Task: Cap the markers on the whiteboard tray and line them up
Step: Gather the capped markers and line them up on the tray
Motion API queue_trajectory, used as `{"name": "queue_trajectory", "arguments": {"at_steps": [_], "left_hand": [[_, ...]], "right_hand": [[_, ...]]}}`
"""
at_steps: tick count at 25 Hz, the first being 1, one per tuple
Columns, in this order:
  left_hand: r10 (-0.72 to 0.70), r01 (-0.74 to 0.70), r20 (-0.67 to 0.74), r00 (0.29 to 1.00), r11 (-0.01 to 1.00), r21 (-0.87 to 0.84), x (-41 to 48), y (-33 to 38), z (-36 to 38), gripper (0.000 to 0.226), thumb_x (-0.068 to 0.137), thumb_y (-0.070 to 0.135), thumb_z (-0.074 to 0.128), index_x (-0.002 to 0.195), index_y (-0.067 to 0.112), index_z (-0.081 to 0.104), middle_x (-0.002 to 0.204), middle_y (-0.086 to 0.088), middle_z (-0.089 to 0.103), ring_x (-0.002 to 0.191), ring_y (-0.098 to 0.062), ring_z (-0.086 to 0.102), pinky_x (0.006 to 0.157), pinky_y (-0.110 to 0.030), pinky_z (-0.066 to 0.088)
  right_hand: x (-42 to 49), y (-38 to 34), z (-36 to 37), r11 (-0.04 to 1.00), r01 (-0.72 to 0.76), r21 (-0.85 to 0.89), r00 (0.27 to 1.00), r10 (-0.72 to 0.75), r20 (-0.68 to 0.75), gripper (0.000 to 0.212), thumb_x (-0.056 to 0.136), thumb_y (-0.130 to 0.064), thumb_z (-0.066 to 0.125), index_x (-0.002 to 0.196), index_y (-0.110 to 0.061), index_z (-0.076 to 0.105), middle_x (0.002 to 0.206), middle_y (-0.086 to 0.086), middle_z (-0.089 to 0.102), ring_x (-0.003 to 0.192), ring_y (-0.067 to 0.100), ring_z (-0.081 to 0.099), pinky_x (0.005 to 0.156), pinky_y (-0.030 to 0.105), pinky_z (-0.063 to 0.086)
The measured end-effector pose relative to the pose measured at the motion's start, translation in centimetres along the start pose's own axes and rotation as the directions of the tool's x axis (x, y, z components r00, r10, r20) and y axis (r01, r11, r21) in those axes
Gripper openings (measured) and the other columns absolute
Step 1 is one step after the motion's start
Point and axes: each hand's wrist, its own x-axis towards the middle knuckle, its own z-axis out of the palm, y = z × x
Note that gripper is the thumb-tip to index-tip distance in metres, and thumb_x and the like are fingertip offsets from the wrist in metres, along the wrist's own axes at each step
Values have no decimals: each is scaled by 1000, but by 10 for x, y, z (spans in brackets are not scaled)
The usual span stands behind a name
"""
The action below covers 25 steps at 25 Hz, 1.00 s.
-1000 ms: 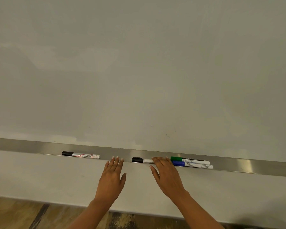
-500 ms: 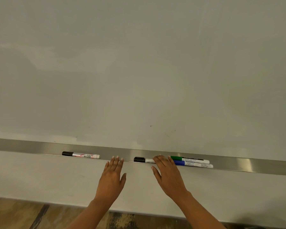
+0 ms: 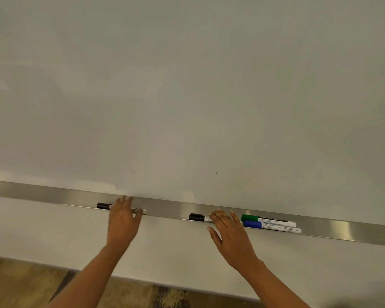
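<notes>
Four capped markers on the metal tray (image 3: 53,194), left hand (image 3: 122,221) over the leftmost marker (image 3: 102,206).

Soft, even indoor light fills the scene, a little dim and greenish-grey. The whiteboard (image 3: 187,85) carries faint pale reflections at its left side and along its lower edge. The metal tray (image 3: 53,194) shows bright glare streaks near its right end and at its far left. The left hand (image 3: 122,221) is smeared by motion blur at the fingers; the right hand (image 3: 230,235) is sharper. Wide-angle distortion tilts the tray downward to the right, and shadows are weak throughout.
</notes>
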Motion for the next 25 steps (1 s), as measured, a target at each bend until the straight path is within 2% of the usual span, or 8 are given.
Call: {"name": "queue_trajectory", "arguments": {"at_steps": [4, 6, 11, 14, 17, 20, 23, 25], "left_hand": [[-270, 264, 31, 962, 957, 118, 26, -23, -19, 57, 86, 30, 56, 127, -8, 43, 137, -30, 42, 132, -41, 32, 109, -55, 20], [-321, 313, 36, 946, 938, 148, 31, -25, -22, 61, 85, 35, 56, 127, -7, 42, 136, -28, 43, 131, -40, 33, 110, -57, 16], [-403, 390, 29, 915, 899, 197, 41, -25, -21, 75, 78, 44, 62, 130, -4, 39, 138, -28, 39, 133, -43, 27, 112, -57, 9], [-415, 400, 30, 909, 892, 211, 45, -23, -23, 76, 73, 48, 66, 123, -5, 44, 127, -27, 49, 124, -44, 40, 110, -56, 17], [-433, 422, 23, 901, 888, 185, 46, -17, -29, 80, 68, 50, 70, 123, -2, 45, 128, -26, 46, 121, -43, 40, 104, -53, 27], [-451, 445, 11, 893, 885, 136, 45, -13, -32, 79, 66, 47, 74, 123, 1, 46, 127, -24, 42, 121, -41, 38, 101, -53, 29], [-437, 433, 12, 899, 895, 109, 44, -13, -32, 76, 66, 45, 75, 124, 3, 48, 127, -23, 42, 120, -42, 40, 101, -53, 29], [-429, 427, 10, 903, 900, 82, 43, -12, -30, 73, 67, 43, 75, 123, 4, 49, 127, -23, 42, 118, -42, 42, 100, -53, 30]], "right_hand": [[-3, 5, 1, 999, 9, -37, 1000, -9, -23, 58, 96, -48, 10, 114, -17, 55, 110, 4, 69, 106, 16, 61, 106, 30, 22], [-3, 7, 0, 999, -1, -53, 1000, 0, -26, 58, 96, -48, 9, 113, -18, 55, 108, 3, 69, 105, 15, 62, 104, 30, 27], [-1, 9, -5, 999, -14, 30, 1000, 14, -17, 49, 95, -48, 13, 122, -20, 43, 119, 7, 64, 119, 12, 39, 110, 19, -8], [0, 9, -7, 998, 11, 58, 999, -9, -34, 48, 95, -49, 14, 122, -20, 42, 119, 7, 63, 121, 13, 35, 109, 17, -11], [1, 11, -5, 997, 12, 79, 999, -8, -50, 49, 95, -50, 14, 122, -21, 44, 120, 6, 63, 121, 12, 35, 110, 19, -9], [3, 7, -2, 994, 35, 101, 998, -29, -53, 49, 96, -48, 15, 120, -20, 46, 119, 6, 63, 120, 10, 37, 112, 24, 0], [19, -17, 0, 979, 164, 121, 986, -164, -12, 47, 98, -42, 16, 115, -18, 52, 115, 5, 65, 114, 11, 47, 105, 32, 35], [39, -46, -1, 953, 229, 200, 967, -246, 67, 36, 96, -31, 30, 110, -11, 58, 112, 9, 66, 107, 20, 56, 93, 39, 48]]}}
